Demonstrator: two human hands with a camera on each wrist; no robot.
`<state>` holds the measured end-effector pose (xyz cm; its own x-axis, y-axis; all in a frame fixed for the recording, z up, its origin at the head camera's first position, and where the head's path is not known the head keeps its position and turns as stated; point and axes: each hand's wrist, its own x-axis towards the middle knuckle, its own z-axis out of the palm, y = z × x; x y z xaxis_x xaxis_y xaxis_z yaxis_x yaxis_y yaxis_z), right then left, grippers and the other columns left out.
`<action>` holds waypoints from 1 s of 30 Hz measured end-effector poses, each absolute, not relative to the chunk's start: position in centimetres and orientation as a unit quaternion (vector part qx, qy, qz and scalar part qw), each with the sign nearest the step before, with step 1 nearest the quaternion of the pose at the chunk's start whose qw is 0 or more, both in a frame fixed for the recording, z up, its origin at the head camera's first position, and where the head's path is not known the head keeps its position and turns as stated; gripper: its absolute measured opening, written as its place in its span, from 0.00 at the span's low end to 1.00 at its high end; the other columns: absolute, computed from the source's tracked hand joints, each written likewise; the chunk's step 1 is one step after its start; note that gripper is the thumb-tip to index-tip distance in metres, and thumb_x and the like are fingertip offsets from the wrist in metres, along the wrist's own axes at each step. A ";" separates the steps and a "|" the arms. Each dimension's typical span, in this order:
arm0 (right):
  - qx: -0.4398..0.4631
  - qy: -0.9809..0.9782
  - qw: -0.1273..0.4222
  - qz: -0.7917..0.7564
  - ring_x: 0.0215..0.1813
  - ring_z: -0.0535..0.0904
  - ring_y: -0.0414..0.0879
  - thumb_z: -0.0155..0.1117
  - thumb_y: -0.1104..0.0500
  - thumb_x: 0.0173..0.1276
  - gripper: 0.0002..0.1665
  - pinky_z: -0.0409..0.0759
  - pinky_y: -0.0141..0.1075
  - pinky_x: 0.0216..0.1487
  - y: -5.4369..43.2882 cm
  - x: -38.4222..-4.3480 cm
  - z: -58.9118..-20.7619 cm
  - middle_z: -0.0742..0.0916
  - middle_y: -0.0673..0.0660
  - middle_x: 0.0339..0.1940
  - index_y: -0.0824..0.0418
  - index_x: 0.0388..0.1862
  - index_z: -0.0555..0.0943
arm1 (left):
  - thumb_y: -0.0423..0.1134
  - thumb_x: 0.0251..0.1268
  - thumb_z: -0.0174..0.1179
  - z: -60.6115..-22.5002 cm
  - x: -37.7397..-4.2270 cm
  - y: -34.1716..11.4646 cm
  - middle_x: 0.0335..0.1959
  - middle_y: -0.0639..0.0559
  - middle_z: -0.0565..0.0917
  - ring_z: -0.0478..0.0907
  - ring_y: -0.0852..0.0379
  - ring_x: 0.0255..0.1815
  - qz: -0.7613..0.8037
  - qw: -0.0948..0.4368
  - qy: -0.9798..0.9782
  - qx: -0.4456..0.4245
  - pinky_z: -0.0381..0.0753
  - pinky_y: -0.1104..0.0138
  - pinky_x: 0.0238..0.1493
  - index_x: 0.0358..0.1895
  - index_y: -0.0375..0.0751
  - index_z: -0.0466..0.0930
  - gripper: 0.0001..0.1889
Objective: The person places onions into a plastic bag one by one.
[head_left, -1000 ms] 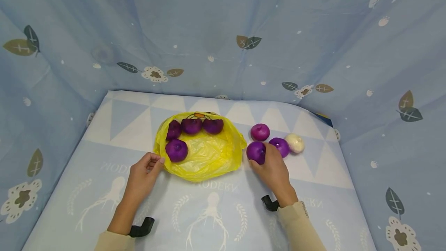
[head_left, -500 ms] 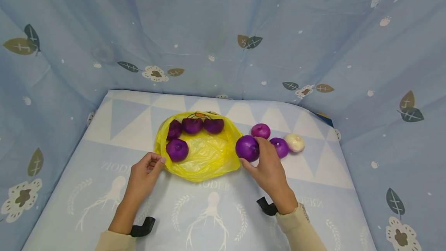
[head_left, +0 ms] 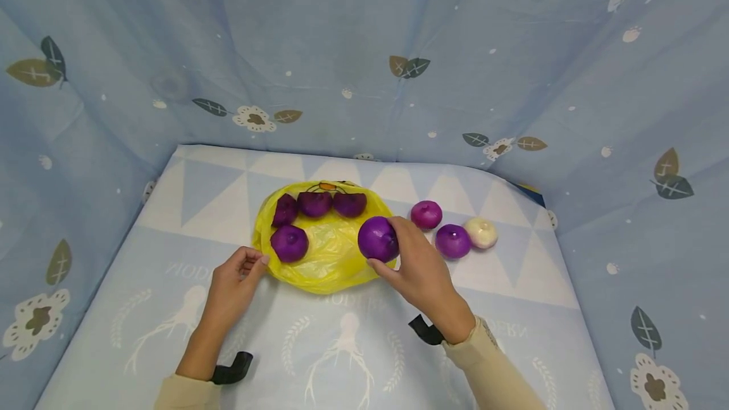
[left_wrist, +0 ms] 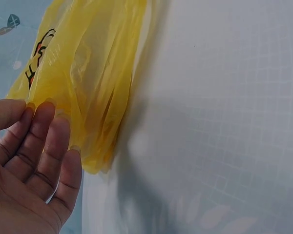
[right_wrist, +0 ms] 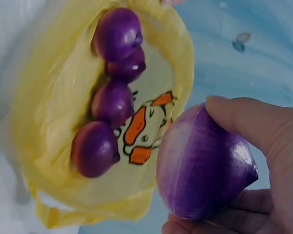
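Since 0.5 s ago, right hand (head_left: 421,271) has moved to the left with the held onion (head_left: 377,239), a purple one, and it is now in front of the right part of the yellow bag (head_left: 336,261) as the head view sees it; at that time it was at the bag's right edge. Its thumb and fingers are curved around the onion, spread only as wide as the onion needs, and the right wrist view shows the pointed tip turned towards the palm. Left hand (head_left: 236,280) has stayed at the near left rim of the bag, where its thumb and bent fingertips are brought together and pinch the thin plastic. Inside the bag, which lies with its mouth wide open, there are 4 purple onions (head_left: 289,243): 3 stand along the far side and 1 is nearer, at the left. An orange and black cartoon print (right_wrist: 141,129) is visible on the inner side of the bag. To the right of the bag, 2 purple onions (head_left: 452,241) and 1 white onion (head_left: 481,233) lie on the table (head_left: 273,385), and the white onion is just beside the nearer purple one. Each wrist carries a black piece (head_left: 232,369), next to a beige sleeve (head_left: 490,366). Behind the table hangs a blue curtain (head_left: 353,18) with leaves and flowers.
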<state>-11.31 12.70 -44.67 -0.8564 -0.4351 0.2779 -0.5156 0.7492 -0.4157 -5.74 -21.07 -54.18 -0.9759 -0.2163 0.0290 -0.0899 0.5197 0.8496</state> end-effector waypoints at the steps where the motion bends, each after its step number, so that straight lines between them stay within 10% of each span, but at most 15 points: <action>1: 0.260 -0.932 0.078 0.241 0.59 0.80 0.51 0.82 0.47 0.63 0.45 0.83 0.44 0.60 12.4 -11.4 -44.6 0.81 0.59 0.61 0.62 0.71 0.70 | 0.50 0.80 0.60 -54.2 -5.7 -21.1 0.38 0.48 0.84 0.78 0.53 0.41 -0.482 0.064 -0.869 0.088 0.76 0.74 0.39 0.46 0.41 0.80 0.14; 30: 0.325 -0.930 0.013 0.169 0.70 0.74 0.54 0.77 0.43 0.67 0.48 0.79 0.43 0.65 6.4 -15.4 -46.3 0.77 0.63 0.71 0.66 0.75 0.69 | 0.51 0.80 0.59 -54.2 -5.6 -21.3 0.39 0.48 0.84 0.78 0.52 0.41 -0.489 0.058 -0.866 0.091 0.77 0.72 0.40 0.47 0.41 0.80 0.15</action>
